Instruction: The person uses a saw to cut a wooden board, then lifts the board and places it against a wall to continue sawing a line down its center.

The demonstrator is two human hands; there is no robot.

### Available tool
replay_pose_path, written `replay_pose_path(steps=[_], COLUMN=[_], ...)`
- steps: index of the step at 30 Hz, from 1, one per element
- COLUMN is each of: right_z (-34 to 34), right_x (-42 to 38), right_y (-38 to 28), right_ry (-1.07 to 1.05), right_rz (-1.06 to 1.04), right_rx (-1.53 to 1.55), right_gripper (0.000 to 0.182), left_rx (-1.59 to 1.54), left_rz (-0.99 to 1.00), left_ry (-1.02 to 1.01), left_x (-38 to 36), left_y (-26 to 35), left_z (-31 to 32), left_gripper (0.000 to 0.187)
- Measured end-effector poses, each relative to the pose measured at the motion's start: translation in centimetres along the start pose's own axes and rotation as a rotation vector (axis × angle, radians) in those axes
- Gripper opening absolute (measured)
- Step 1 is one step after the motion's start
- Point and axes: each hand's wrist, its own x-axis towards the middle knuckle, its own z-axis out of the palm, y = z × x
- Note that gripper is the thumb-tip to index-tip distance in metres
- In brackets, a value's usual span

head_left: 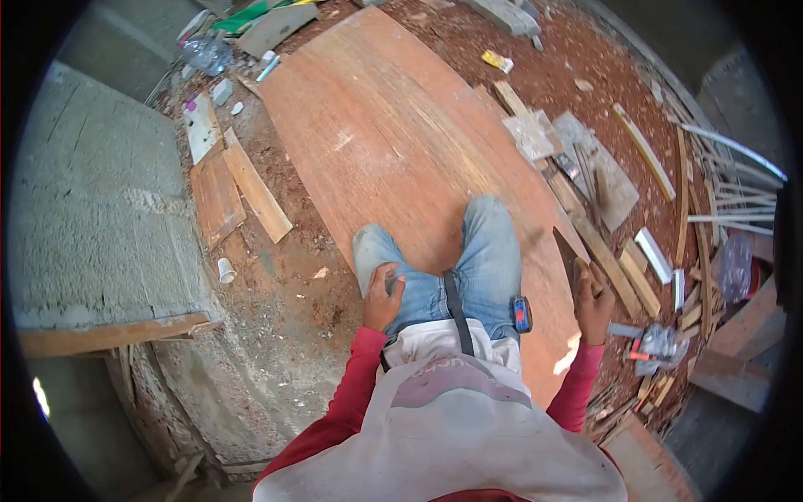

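A large reddish plywood sheet [360, 109] lies under my knees, and I kneel or sit on it in blue jeans. My left hand [383, 297] is at my left thigh, its fingers loosely bent and the thumb apart; I see nothing held in it. My right hand [592, 305] is closed at the wide end of a dark, tapering handsaw [569, 251], whose blade points forward along the sheet's right edge. The saw's handle is hidden in my fingers. A blue and red tape measure [522, 315] is clipped at my right hip.
Plank offcuts [255, 188] lie left of the sheet, near a white cup [226, 270] and a concrete block wall [100, 201]. On the right are timber strips [594, 243], a broken slab [598, 171], a plastic bag [661, 347] and white pipes [740, 188].
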Motion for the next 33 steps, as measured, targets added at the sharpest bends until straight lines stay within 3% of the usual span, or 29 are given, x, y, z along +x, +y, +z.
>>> replay_pose_path(steps=[2, 3, 5, 10, 12, 13, 16, 19, 21, 22, 25, 26, 28, 33], right_z=[-2.1, -2.8, -3.3, -2.4, -2.2, -2.8, -3.7, -4.8, -5.6, -5.6, -5.2, -5.1, -5.6, -5.4], right_x=[0.0, 0.1, 0.0, 0.8, 1.5, 1.9, 1.1, 0.0, -0.9, -1.3, -2.7, -3.0, -2.8, -1.3], right_y=[1.3, 1.4, 1.0, -0.9, -0.5, -0.8, -0.8, 1.0, 1.0, 0.6, 1.5, 2.4, 5.4, 2.8], right_ry=[-0.047, -0.086, -0.109, -0.084, -0.048, -0.039, 0.022, 0.108, 0.133, 0.161, 0.214, 0.256, 0.205, 0.127], right_rz=[-0.036, -0.029, -0.090, 0.041, 0.105, 0.151, 0.251, 0.215, 0.136, 0.195, 0.211, 0.180, -0.084, 0.036], right_rx=[-0.240, -0.309, -0.312, -0.398, -0.390, -0.371, -0.305, -0.300, -0.322, -0.285, -0.262, -0.288, -0.453, -0.270], right_gripper=[0.044, 0.042, 0.036, 0.032, 0.032, 0.033, 0.033, 0.034, 0.034, 0.034, 0.033, 0.033, 0.034, 0.035], left_rx=[0.023, 0.022, 0.254, 0.375, 0.660, 0.627, 0.786, 0.792, 0.793, 0.802, 0.773, 0.762, 0.772, 0.765], left_rz=[0.014, 0.016, 0.091, 0.105, 0.017, 0.052, -0.126, 0.067, 0.054, 0.037, 0.020, 0.033, 0.031, 0.008], left_ry=[0.096, 0.051, 0.215, 0.146, 0.112, 0.084, 0.029, 0.109, 0.068, 0.031, 0.042, 0.054, 0.062, 0.177], left_x=[-0.9, -1.1, -0.5, 3.0, 4.4, 5.1, 5.8, 5.3, 5.8, 6.3, 6.1, 5.9, 6.3, 6.6], left_y=[-0.6, -1.0, -1.8, -5.8, -6.1, -6.3, -3.9, -6.9, -8.5, -9.3, -6.1, -5.2, -5.3, -5.0], left_z=[0.9, 1.0, 0.8, -0.2, -0.1, 1.0, 1.6, 1.3, 2.1, 1.8, 2.2, 2.4, 2.6, 3.7], left_gripper=[0.034, 0.034, 0.038, 0.047, 0.053, 0.053, 0.056, 0.054, 0.052, 0.051, 0.047, 0.045, 0.043, 0.041])
